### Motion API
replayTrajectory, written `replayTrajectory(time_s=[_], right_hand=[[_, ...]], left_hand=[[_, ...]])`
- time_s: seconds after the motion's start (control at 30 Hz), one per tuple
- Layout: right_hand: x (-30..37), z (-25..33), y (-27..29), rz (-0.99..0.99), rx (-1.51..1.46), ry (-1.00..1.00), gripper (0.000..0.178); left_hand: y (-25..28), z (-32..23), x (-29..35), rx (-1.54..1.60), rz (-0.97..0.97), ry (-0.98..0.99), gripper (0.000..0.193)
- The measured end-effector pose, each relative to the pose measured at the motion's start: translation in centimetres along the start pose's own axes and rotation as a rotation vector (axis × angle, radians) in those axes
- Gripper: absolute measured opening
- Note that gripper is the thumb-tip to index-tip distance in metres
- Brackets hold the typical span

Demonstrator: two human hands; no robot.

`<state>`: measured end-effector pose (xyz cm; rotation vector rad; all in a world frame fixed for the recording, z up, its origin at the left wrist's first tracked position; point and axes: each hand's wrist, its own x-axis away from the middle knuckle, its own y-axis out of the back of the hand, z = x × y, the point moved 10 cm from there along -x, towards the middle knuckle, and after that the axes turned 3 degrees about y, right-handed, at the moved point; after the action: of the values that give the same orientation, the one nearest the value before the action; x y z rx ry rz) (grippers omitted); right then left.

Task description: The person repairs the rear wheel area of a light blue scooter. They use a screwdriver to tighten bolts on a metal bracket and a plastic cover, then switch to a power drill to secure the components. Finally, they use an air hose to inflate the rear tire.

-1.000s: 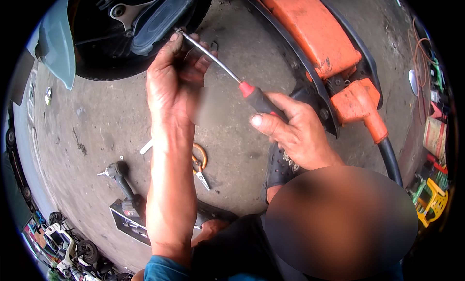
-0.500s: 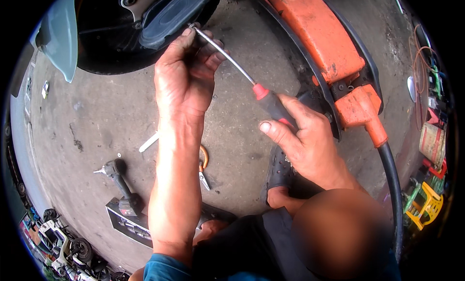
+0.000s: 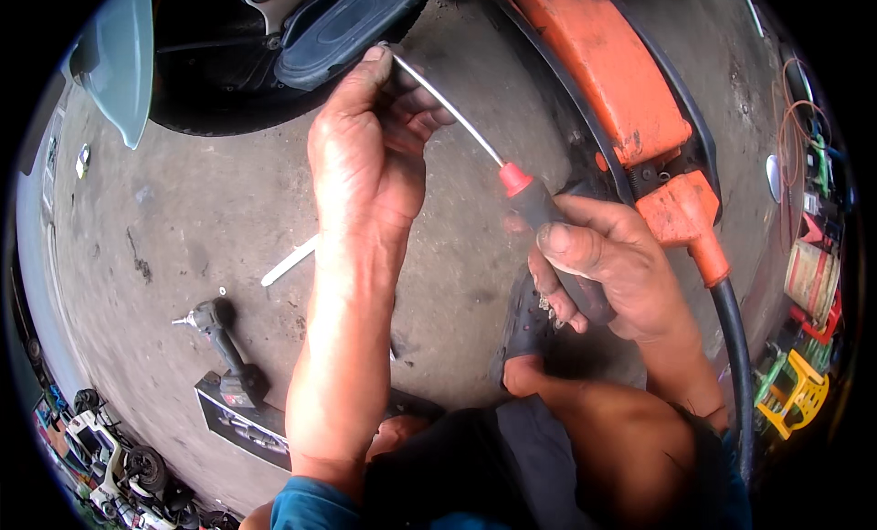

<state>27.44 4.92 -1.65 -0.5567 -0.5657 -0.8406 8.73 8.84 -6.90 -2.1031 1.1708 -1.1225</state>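
Note:
A screwdriver with a long thin shank and a dark, red-collared handle slants across the upper middle. My right hand is wrapped loosely around its handle, thumb on top. My left hand is raised palm up, thumb and fingers pinched at the screwdriver's tip. Whatever small thing sits in that pinch is too small to make out. Just beyond the left fingertips is a dark grey oval cover on a large black rounded part.
An orange jack with a black handle stands on the right. At lower left, a cordless driver rests by an open tool case. A white stick lies partly behind my left forearm. A pale panel hangs upper left.
Both hands and the screwdriver have shifted a little to the right. My right fingers have changed their hold on the handle. My left forearm now covers most of the orange-handled pliers on the floor.

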Motion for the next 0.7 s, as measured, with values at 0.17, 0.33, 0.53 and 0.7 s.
replayTrajectory(time_s=[0.17,0.33,0.53,0.7], right_hand=[[0.2,-2.4,-3.4,0.407,-0.880,-0.186,0.053],[-0.2,-2.7,-3.1,0.387,-0.700,-0.103,0.058],[3.8,2.8,-0.6,-0.426,0.679,0.488,0.062],[2.4,0.6,-0.3,-0.257,0.367,0.307,0.056]], left_hand=[[-1.5,1.0,2.0,-0.078,0.065,0.068,0.029],[-2.3,3.0,4.2,-0.095,0.126,0.204,0.030],[-1.5,3.1,4.3,-0.090,0.019,0.172,0.028],[-0.5,2.2,4.8,-0.132,-0.045,0.095,0.029]])
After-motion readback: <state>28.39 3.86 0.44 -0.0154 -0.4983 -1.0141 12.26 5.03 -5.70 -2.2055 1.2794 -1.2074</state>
